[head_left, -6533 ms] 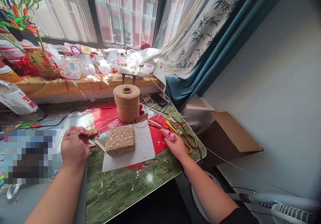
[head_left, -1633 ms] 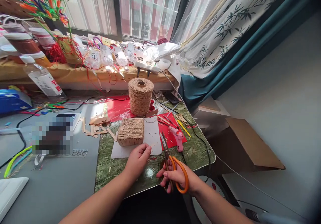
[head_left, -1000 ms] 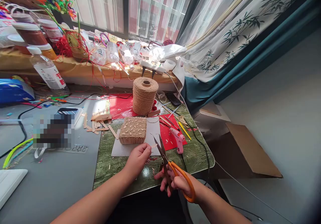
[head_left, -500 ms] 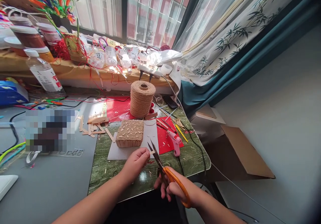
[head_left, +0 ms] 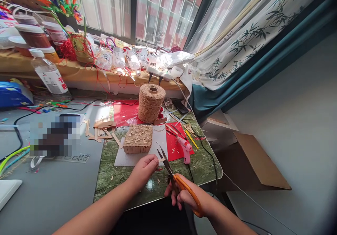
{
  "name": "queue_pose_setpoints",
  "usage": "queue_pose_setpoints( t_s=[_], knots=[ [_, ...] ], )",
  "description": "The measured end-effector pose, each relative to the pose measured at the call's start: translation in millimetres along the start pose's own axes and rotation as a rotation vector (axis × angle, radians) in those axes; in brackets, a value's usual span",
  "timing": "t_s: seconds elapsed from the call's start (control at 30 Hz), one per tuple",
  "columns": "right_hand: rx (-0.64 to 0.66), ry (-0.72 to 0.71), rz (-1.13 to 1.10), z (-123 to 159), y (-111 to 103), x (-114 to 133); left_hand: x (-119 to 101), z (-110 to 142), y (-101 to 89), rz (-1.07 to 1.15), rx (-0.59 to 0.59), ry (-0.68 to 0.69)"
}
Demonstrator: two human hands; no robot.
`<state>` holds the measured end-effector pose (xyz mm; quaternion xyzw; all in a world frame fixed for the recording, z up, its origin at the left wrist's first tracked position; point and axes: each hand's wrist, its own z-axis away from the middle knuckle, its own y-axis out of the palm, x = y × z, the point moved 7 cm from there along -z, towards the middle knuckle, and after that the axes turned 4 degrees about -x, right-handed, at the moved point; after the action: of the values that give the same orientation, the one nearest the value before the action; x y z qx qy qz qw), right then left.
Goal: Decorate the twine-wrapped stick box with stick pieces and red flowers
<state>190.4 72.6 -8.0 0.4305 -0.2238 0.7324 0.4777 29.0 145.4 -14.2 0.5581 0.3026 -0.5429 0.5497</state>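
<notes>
My left hand [head_left: 146,166] pinches a short piece of wooden craft stick [head_left: 161,160], its end poking out past the thumb. My right hand [head_left: 184,194] grips orange-handled scissors [head_left: 188,191]. Their blades are parted around the stick's end. Just beyond my left hand, a small box [head_left: 137,150] with stick-lined sides and a twine-wrapped top stands on a white sheet [head_left: 159,136]. Little wood chips lie scattered over its top. Behind it rises a big spool of jute twine [head_left: 150,105].
A pink glue gun [head_left: 185,150] lies on red paper [head_left: 172,154] to the right, with a yellow pen [head_left: 191,139] close by. Loose craft sticks [head_left: 101,131] are heaped at left. A water bottle [head_left: 51,75] stands farther back. Cardboard boxes [head_left: 259,165] are beside the table.
The view has shifted slightly, moving the scene a little to the right. Both hands keep their hold, and the scissor blades stay parted at the stick.
</notes>
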Motion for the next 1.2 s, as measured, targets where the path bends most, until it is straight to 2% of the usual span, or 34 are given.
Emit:
queue_pose_setpoints(
  t_s=[0.17,0.5,0.67,0.83,1.2],
  knots=[
    [0.009,0.055,0.093,4,3,4,-1,0,1.6,0.006,-0.011,-0.034],
    [-0.036,0.073,0.043,10,1,15,7,-2,-2.5,-0.044,-0.002,-0.008],
    [-0.009,0.048,0.076,8,-2,8,5,-2,-1.3,-0.035,-0.002,-0.018],
    [-0.036,0.047,0.103,8,-6,0,0,-3,-2.2,0.002,-0.037,-0.007],
    [-0.046,0.055,0.097,3,-3,-4,7,-4,-5.7,-0.082,-0.072,0.074]
  ],
)
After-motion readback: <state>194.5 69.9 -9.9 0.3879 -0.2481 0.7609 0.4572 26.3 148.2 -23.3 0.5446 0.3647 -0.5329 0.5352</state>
